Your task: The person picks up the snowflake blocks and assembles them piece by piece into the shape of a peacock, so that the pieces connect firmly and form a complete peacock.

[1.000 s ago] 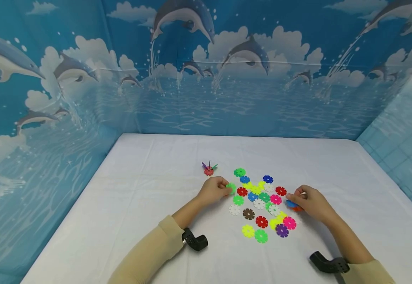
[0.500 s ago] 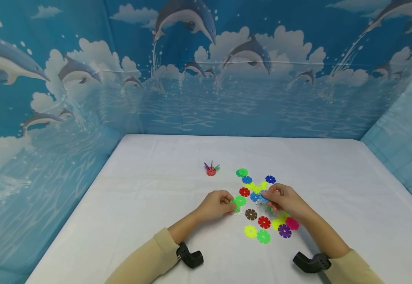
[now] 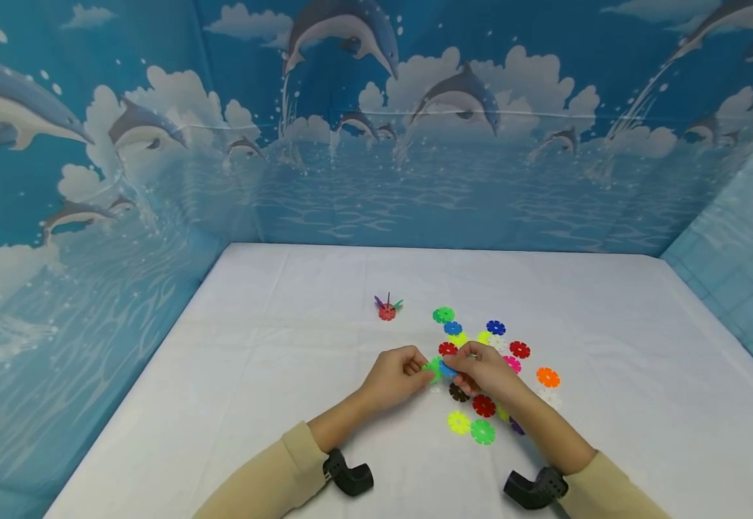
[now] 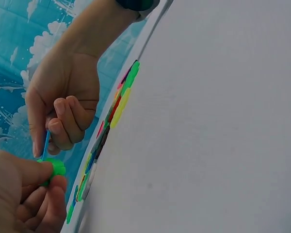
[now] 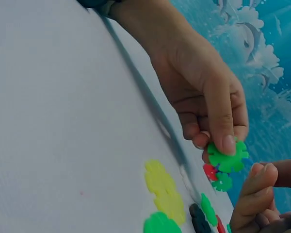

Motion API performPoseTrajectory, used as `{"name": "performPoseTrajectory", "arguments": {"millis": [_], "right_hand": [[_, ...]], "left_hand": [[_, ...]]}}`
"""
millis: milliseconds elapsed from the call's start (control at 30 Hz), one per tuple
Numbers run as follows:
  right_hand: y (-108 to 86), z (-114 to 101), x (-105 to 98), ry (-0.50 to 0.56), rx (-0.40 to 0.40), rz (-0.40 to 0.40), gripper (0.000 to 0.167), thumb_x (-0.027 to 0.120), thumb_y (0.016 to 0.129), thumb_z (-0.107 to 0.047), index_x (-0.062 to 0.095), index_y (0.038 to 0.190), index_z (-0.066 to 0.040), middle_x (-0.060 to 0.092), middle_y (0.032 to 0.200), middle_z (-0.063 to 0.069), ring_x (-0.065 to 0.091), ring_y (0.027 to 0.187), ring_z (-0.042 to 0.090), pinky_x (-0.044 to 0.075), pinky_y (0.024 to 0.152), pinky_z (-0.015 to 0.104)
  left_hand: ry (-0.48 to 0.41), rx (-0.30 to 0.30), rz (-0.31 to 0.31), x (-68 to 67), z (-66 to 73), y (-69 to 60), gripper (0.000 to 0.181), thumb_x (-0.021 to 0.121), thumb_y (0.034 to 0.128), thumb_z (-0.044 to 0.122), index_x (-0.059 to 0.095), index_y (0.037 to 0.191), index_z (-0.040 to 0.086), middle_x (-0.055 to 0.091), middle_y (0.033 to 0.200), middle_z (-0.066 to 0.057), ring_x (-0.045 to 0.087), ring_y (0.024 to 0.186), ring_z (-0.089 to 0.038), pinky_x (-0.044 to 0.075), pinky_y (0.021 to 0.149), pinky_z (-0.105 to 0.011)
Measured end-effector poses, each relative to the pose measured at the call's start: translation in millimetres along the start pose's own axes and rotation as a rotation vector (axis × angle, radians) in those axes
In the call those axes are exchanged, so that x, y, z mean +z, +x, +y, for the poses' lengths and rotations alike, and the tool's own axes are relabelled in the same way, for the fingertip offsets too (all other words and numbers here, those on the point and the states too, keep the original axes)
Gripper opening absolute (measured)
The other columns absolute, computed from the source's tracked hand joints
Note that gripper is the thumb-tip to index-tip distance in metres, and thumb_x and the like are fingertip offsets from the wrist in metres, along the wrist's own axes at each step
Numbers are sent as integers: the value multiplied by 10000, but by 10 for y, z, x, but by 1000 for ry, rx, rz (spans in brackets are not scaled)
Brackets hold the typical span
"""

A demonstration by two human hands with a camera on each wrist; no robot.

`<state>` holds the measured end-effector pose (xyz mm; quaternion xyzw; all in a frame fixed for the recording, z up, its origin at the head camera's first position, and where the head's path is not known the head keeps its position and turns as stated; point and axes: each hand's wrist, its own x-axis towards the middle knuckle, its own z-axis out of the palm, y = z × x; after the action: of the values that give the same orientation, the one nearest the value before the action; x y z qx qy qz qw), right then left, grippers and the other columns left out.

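The left hand (image 3: 394, 376) pinches a green notched disc (image 3: 433, 369) between thumb and finger; in the right wrist view that green disc (image 5: 228, 156) faces the camera. From the right, the other hand (image 3: 489, 371) pinches a blue disc (image 3: 447, 369) right beside the green one. Edge-on in the left wrist view, the blue disc (image 4: 46, 144) meets the green disc (image 4: 57, 168); whether their slots are joined I cannot tell. Loose discs lie below and around both hands, among them a brown one (image 3: 458, 392) partly under the right hand and a red one (image 3: 483, 406).
A small assembled piece (image 3: 387, 311), red with upright purple and green discs, stands behind the left hand. An orange disc (image 3: 547, 377) lies to the right, a yellow (image 3: 459, 422) and a green disc (image 3: 483, 432) at the front. A dolphin-print curtain (image 3: 376, 194) rises behind the white table (image 3: 272, 317).
The right hand has moved left from the pile's right side with the blue disc, uncovering the orange one. The left hand has come slightly nearer the front with its green disc.
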<state>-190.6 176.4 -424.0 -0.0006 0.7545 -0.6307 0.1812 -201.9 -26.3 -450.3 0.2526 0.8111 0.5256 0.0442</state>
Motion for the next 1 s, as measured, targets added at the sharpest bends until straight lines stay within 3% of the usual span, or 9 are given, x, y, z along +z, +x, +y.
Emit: {"name": "performPoseTrajectory", "arguments": {"millis": [167, 333, 567, 700, 867, 1000], "right_hand": [[-40, 2, 70, -109, -30, 33, 294, 579, 990, -261, 500, 853, -13, 518, 579, 39, 419, 462, 128, 363, 444, 206], [-84, 10, 185, -296, -133, 77, 384, 474, 1037, -258, 464, 716, -48, 411, 518, 16, 340, 452, 146, 265, 432, 227], [-119, 19, 325, -529, -280, 196, 355, 423, 1047, -167, 433, 704, -74, 394, 567, 19, 369, 498, 152, 306, 490, 226], [-123, 12, 359, -550, -298, 203, 344, 430, 1040, -156, 438, 706, -76, 389, 591, 24, 370, 523, 155, 310, 506, 225], [-125, -1, 310, -501, -256, 179, 359, 426, 1055, -218, 437, 725, -76, 388, 590, 24, 367, 522, 157, 304, 515, 237], [-138, -19, 232, -430, -217, 128, 392, 434, 1054, -301, 474, 754, -53, 391, 570, 16, 360, 503, 157, 299, 498, 248]], "left_hand": [[65, 86, 38, 14, 0, -9, 63, 705, 895, 83, 661, 853, 65, 655, 757, 17, 561, 652, -17, 495, 624, -194], [130, 177, 55, 42, 11, -29, 66, 696, 894, 57, 648, 849, 63, 655, 730, 5, 554, 622, -3, 480, 596, -169], [95, 240, 61, 85, 12, -73, 77, 685, 888, 6, 615, 856, 15, 663, 710, -56, 589, 601, 11, 490, 585, -147], [75, 274, 80, 82, 6, -88, 102, 694, 875, -7, 605, 831, 16, 658, 693, -62, 586, 585, -7, 482, 555, -152], [58, 302, 93, 89, 6, -78, 94, 702, 878, 9, 613, 849, 11, 671, 735, -73, 615, 622, -39, 498, 587, -150], [29, 275, 100, 114, -1, -71, 102, 707, 878, 19, 609, 901, 8, 672, 795, -91, 645, 688, -77, 527, 652, -169]]}}
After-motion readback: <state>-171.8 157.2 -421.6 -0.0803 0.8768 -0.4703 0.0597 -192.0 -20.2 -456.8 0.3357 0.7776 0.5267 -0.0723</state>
